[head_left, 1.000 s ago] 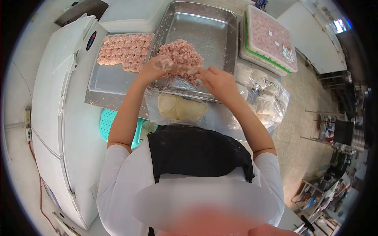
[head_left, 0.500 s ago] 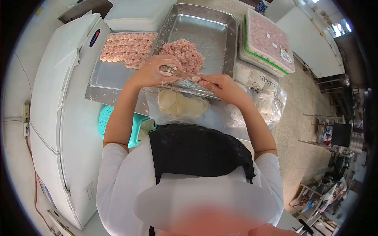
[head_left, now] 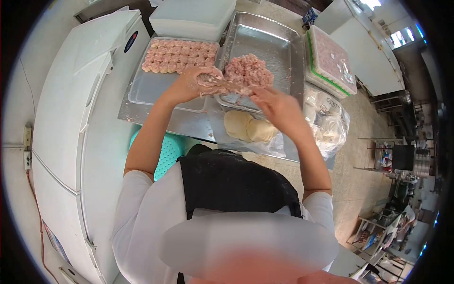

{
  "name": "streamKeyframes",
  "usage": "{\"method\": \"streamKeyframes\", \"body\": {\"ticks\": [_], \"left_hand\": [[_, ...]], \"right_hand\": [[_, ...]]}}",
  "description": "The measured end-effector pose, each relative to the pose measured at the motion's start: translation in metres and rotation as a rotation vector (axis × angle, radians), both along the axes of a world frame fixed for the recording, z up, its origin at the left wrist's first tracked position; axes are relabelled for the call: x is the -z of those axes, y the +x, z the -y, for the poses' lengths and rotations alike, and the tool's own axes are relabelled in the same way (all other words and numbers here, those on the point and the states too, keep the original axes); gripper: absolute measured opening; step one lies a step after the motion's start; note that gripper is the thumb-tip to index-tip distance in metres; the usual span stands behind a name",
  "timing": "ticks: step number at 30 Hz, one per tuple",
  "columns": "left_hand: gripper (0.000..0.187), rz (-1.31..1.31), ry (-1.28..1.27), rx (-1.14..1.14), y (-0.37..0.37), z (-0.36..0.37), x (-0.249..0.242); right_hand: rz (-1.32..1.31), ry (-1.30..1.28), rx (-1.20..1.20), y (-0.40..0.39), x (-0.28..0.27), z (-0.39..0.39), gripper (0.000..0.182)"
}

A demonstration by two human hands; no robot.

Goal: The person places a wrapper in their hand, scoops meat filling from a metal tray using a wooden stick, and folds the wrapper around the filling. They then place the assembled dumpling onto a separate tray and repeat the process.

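Note:
My left hand (head_left: 194, 84), smeared with meat, is curled around a small wrapper with filling, mostly hidden by the fingers. My right hand (head_left: 276, 106) grips a flat spatula (head_left: 231, 86), whose far end reaches into the left hand. Behind them, a mound of minced meat (head_left: 249, 71) lies in a deep metal tray (head_left: 294, 59). Rows of filled dumplings (head_left: 179, 53) cover the back of a shallow white tray (head_left: 153, 90) at the left. Nearer my body, round dough wrappers (head_left: 248, 127) rest on plastic.
Stacked white lids (head_left: 191, 16) stand behind the dumpling tray. At the right are a green-rimmed box (head_left: 333, 59) and bagged wrappers (head_left: 328, 123). A white freezer (head_left: 71, 109) borders the left side, with a turquoise stool (head_left: 169, 154) under the table edge.
The view has shifted, so the table appears further right. Both hands, still holding the wrapper and spatula, now sit between the dumpling tray and the meat mound.

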State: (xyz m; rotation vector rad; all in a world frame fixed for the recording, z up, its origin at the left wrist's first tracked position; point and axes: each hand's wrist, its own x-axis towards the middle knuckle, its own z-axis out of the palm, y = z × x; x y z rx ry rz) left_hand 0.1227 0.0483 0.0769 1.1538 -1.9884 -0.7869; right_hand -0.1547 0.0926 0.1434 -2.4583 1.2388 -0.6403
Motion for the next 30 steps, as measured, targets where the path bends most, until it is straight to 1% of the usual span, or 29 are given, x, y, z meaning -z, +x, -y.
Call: {"method": "streamKeyframes", "body": {"ticks": [2, 3, 5, 6, 8, 9, 11, 12, 14, 15, 17, 18, 20, 21, 23, 24, 27, 29, 30], "left_hand": [[0.054, 0.014, -0.037, 0.037, 0.016, 0.000, -0.003], [0.054, 0.007, -0.036, 0.036, 0.029, 0.003, 0.000], [0.056, 0.130, 0.098, -0.029, 0.066, 0.006, 0.010], [0.056, 0.128, 0.105, -0.028, 0.082, 0.004, 0.015], [0.054, 0.000, 0.156, -0.135, 0.112, 0.004, 0.023], [0.054, 0.000, 0.158, -0.129, 0.125, 0.006, 0.035], [0.047, 0.249, 0.024, -0.241, 0.141, 0.013, 0.074], [0.047, 0.249, 0.025, -0.232, 0.140, 0.016, 0.089], [0.052, 0.263, -0.067, -0.315, 0.132, 0.022, 0.112], [0.052, 0.264, -0.067, -0.306, 0.126, 0.023, 0.115], [0.062, 0.293, -0.008, -0.482, 0.111, 0.026, 0.119], [0.062, 0.294, -0.008, -0.474, 0.108, 0.029, 0.125], [0.071, 0.279, -0.006, -0.441, 0.101, 0.036, 0.136], [0.071, 0.279, -0.004, -0.436, 0.097, 0.036, 0.136], [0.072, 0.195, 0.101, -0.400, 0.088, 0.035, 0.135], [0.072, 0.194, 0.102, -0.399, 0.086, 0.038, 0.140], [0.074, 0.154, 0.039, -0.451, 0.089, 0.050, 0.158], [0.074, 0.280, -0.162, -0.433, 0.092, 0.055, 0.162], [0.074, 0.280, -0.162, -0.426, 0.093, 0.054, 0.152]], "right_hand": [[-0.081, 0.172, 0.040, 0.021, 0.016, -0.001, 0.025], [-0.088, 0.172, 0.039, 0.025, 0.021, 0.000, 0.025], [0.030, 0.024, 0.038, 0.021, 0.034, 0.002, 0.031], [0.029, 0.032, 0.039, 0.018, 0.039, -0.001, 0.031], [0.282, 0.182, 0.236, 0.005, 0.048, -0.011, 0.031], [0.281, 0.183, 0.243, -0.007, 0.061, -0.016, 0.031], [0.432, 0.310, 0.445, -0.028, 0.085, -0.030, 0.033], [0.432, 0.309, 0.455, -0.028, 0.085, -0.040, 0.033], [0.625, 0.489, 0.602, -0.027, 0.084, -0.062, 0.030], [0.628, 0.489, 0.611, -0.029, 0.089, -0.071, 0.030], [0.658, 0.514, 0.676, -0.033, 0.101, -0.083, 0.030], [0.660, 0.513, 0.683, -0.032, 0.101, -0.086, 0.030], [0.654, 0.547, 0.679, -0.031, 0.101, -0.090, 0.029], [0.655, 0.548, 0.684, -0.032, 0.100, -0.089, 0.029], [0.621, 0.511, 0.676, -0.035, 0.096, -0.088, 0.029], [0.621, 0.511, 0.678, -0.036, 0.092, -0.085, 0.029], [0.637, 0.555, 0.690, -0.043, 0.086, -0.075, 0.031], [0.528, 0.543, 0.684, -0.053, 0.090, -0.060, 0.033], [0.530, 0.542, 0.692, -0.057, 0.088, -0.052, 0.033]]}}
